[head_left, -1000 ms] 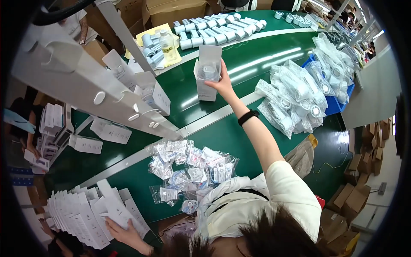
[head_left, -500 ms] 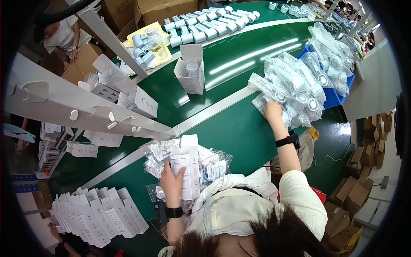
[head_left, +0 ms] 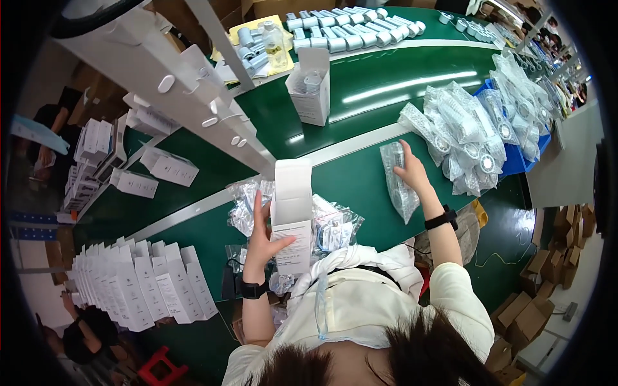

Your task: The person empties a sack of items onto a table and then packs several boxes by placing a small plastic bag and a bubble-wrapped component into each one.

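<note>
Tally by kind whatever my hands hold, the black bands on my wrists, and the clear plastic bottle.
White cardboard carton, left hand: 1
Clear bubble-wrap packet, right hand: 1
Black wrist bands: 2
Clear plastic bottle: 1
Total: 5

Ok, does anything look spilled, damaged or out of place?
Nothing looks clearly damaged. What stands out is the heap of bubble-wrapped parts, loose on the green table beside the blue bin rather than inside it. The wrapped part in the right hand and white box in the left hand look intact.
</note>
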Demonstrator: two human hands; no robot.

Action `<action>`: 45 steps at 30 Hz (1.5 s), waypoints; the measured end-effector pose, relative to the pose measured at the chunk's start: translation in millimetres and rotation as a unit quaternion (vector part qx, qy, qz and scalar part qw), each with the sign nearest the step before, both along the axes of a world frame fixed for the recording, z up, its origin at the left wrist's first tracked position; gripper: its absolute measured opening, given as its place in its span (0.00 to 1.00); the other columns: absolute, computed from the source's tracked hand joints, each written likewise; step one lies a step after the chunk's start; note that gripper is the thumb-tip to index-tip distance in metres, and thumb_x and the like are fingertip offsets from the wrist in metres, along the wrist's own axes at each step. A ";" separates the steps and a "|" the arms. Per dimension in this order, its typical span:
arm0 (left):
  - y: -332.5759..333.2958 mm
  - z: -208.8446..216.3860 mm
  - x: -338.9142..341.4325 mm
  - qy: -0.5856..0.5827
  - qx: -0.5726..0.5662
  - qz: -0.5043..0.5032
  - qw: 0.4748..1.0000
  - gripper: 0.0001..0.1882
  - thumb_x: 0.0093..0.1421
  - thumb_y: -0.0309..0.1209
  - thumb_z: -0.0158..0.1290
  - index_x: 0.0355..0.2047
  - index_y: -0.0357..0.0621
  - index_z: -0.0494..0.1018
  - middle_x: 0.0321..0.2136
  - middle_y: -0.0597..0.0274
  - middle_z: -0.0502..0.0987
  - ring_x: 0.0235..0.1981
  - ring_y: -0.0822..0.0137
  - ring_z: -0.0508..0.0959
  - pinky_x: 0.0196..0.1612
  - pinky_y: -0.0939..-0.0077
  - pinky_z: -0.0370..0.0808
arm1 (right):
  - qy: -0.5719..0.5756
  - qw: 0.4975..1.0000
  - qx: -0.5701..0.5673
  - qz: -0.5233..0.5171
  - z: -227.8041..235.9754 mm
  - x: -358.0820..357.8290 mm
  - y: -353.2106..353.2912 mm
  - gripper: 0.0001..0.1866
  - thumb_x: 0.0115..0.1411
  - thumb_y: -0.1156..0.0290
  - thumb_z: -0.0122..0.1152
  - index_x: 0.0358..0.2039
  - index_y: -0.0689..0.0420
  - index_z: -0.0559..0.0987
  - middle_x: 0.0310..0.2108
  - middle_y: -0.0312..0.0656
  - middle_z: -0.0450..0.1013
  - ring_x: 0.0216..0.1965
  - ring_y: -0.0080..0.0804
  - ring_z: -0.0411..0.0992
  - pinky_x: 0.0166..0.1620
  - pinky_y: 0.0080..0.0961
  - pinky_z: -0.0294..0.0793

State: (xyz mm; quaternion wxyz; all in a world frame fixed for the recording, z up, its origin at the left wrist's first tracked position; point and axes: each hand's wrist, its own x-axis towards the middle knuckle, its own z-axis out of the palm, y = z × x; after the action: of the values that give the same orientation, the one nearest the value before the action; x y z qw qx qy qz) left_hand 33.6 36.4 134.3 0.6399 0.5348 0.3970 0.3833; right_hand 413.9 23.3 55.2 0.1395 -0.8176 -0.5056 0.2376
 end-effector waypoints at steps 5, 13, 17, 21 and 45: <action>4.0 9.0 5.1 0.219 0.163 -0.033 0.961 0.43 0.37 0.26 0.63 0.52 0.46 0.51 0.48 0.49 0.61 0.49 0.55 0.65 0.47 0.64 0.66 | 0.530 0.775 0.341 -0.053 108.9 -83.9 13.7 0.34 0.50 0.72 0.54 0.56 0.51 0.51 0.43 0.44 0.62 0.40 0.35 0.68 0.40 0.30 0.71; -10.7 10.4 31.6 0.276 0.281 0.083 0.916 0.43 0.34 0.25 0.65 0.46 0.44 0.49 0.48 0.41 0.58 0.49 0.48 0.63 0.50 0.58 0.62 | 0.501 0.700 0.493 -0.123 123.4 -192.5 48.8 0.33 0.54 0.73 0.53 0.56 0.52 0.48 0.46 0.42 0.59 0.48 0.30 0.60 0.48 0.29 0.63; 2.5 2.9 33.7 0.225 0.365 0.140 0.892 0.41 0.34 0.23 0.66 0.43 0.45 0.48 0.48 0.38 0.57 0.49 0.47 0.63 0.50 0.58 0.62 | 0.216 0.802 0.539 0.138 122.3 -197.9 41.5 0.27 0.50 0.72 0.57 0.51 0.54 0.61 0.47 0.44 0.60 0.48 0.37 0.59 0.48 0.32 0.63; 2.7 -22.0 19.1 0.147 0.344 0.192 0.907 0.40 0.35 0.23 0.66 0.41 0.45 0.48 0.49 0.38 0.56 0.49 0.48 0.63 0.50 0.60 0.61 | 0.087 0.835 0.457 0.295 102.1 -172.3 28.4 0.20 0.46 0.70 0.61 0.42 0.57 0.70 0.47 0.47 0.61 0.46 0.43 0.61 0.47 0.33 0.64; 14.9 5.4 -13.2 0.299 0.135 0.240 0.914 0.06 0.45 0.22 0.56 0.23 0.31 0.71 0.20 0.60 0.72 0.16 0.73 0.67 0.21 0.80 0.63 | 0.258 0.777 0.437 0.372 97.1 -210.2 36.2 0.13 0.41 0.75 0.64 0.32 0.57 0.76 0.35 0.40 0.68 0.35 0.34 0.68 0.37 0.23 0.69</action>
State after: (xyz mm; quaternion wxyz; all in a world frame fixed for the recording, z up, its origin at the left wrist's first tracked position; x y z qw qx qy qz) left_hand 20.4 51.3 139.7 0.3015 0.5945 0.6307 0.3974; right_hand 203.7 59.5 152.3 0.5077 -0.3246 -0.7653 0.2264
